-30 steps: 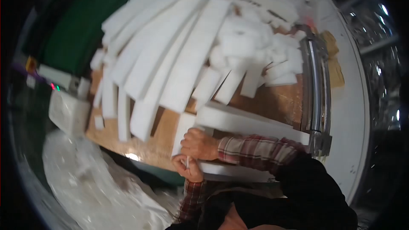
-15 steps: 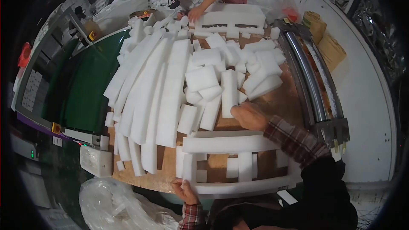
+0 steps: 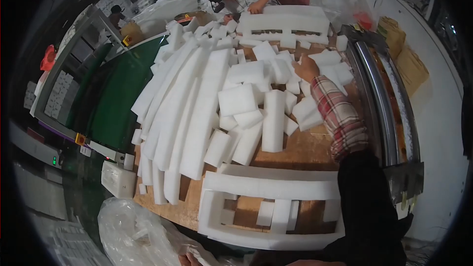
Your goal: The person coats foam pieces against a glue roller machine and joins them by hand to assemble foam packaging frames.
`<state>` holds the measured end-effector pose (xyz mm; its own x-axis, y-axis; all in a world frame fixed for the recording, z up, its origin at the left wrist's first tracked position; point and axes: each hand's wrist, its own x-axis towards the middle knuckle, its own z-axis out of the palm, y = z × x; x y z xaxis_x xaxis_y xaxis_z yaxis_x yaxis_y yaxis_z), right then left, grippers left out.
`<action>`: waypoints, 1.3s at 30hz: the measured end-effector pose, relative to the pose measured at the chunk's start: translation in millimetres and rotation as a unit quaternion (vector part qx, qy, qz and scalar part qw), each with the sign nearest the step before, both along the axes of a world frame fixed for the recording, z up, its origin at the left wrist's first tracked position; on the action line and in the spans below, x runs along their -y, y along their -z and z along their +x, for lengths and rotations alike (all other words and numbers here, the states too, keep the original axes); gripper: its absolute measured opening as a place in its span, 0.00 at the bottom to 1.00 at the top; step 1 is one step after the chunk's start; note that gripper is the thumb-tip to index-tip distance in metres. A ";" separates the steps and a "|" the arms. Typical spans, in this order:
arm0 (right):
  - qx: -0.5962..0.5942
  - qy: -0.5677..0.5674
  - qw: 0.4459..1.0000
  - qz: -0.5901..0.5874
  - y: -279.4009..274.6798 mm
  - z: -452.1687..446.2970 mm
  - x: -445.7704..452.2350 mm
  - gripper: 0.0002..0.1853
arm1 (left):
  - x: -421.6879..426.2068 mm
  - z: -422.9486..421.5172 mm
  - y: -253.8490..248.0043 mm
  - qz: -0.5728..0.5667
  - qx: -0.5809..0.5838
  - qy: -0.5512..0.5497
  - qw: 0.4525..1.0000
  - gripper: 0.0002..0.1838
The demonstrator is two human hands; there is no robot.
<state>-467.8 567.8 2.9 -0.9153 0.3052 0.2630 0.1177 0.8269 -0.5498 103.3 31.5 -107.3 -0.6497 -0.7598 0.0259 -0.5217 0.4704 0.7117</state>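
Head view, right hand: your right hand (image 3: 307, 68) is stretched across the table (image 3: 315, 155) to the right part of the loose foam blocks (image 3: 238, 99); its fingers point down among them, and you cannot tell from here whether they grip a block or only touch one.
Plaid cuff: your plaid cuff (image 3: 340, 113) passes over the blocks at the pile's right edge.
Left hand: your left hand (image 3: 189, 260) is cut off by the bottom edge, beside the clear plastic bag (image 3: 130, 231); whether its fingers are curled around anything cannot be told.
Near foam frame: the near foam frame (image 3: 276, 183) lies at the table edge closest to you, with long rails joined by shorter crosspieces; your black sleeve hides its right end.
Long strips: the long foam strips (image 3: 207, 108) lie fanned side by side, left of the loose blocks.
Metal roller: the metal roller (image 3: 377, 103) runs along the table's right side.
Green belt: the green belt (image 3: 123, 93) stands to the left.
Far side: a co-worker's hand (image 3: 255, 7) is at the upper edge of a far foam frame (image 3: 286, 19).
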 end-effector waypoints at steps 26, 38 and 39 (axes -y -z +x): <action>-0.023 -0.289 0.894 -0.342 -56.1 254.0 -118.6 0.22 | -450.8 -386.4 -169.8 0.298 -0.044 0.706 0.641 0.31; -0.003 -0.223 0.971 -0.083 -18.2 319.4 -331.4 0.20 | -688.9 -347.7 -117.9 0.177 -0.034 0.795 0.579 0.18; 0.000 -0.224 0.971 -0.089 -15.5 318.6 -333.5 0.20 | -689.4 -345.5 -118.3 0.143 -0.041 0.794 0.589 0.18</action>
<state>-149.2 901.3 18.4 -0.9664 -0.0826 0.2433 -0.2321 0.6869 -0.6887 -242.2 720.9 11.0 -0.5519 0.8244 0.1257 0.4570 0.1729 0.8725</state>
